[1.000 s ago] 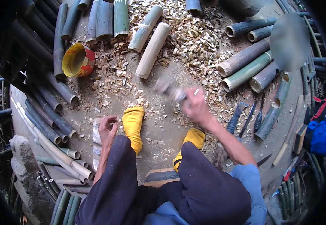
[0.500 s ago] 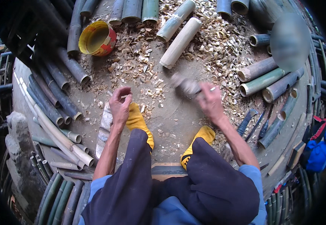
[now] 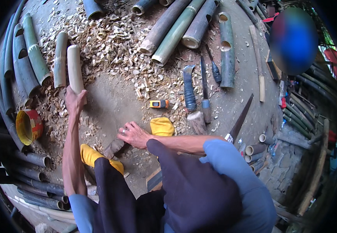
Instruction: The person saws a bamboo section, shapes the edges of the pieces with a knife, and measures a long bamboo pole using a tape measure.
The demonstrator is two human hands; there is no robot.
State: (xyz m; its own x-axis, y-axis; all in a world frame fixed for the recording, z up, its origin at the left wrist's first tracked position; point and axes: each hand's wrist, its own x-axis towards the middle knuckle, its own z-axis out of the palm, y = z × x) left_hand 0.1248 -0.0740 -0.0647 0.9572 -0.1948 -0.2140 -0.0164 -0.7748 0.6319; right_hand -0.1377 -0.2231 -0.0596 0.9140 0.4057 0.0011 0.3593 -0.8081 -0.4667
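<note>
My left hand (image 3: 75, 99) is stretched forward and wrapped round the near end of a pale, peeled bamboo tube (image 3: 74, 68) lying on the ground. My right hand (image 3: 134, 134), wearing a ring, is low between my feet, palm down. Its fingers look spread, with nothing visible in them. A short brownish wooden block (image 3: 114, 148) lies beside that hand, close to my left foot in a yellow sock (image 3: 92, 154). Part of the block's right end is hidden by the hand. A second, partly peeled bamboo tube (image 3: 61, 58) lies left of the gripped one.
Wood shavings (image 3: 114, 42) cover the ground ahead. Right of them lie a tape measure (image 3: 159, 104), a wrapped-handle blade tool (image 3: 189, 89), a chisel (image 3: 204, 87) and a saw (image 3: 241, 119). A yellow-red bucket (image 3: 28, 126) stands left. Green bamboo tubes (image 3: 176, 35) lie at the far side.
The view has turned right. My left hand has gone from beside my left foot to the pale bamboo tube. My right hand, earlier holding a blurred thick object, is now low between my feet.
</note>
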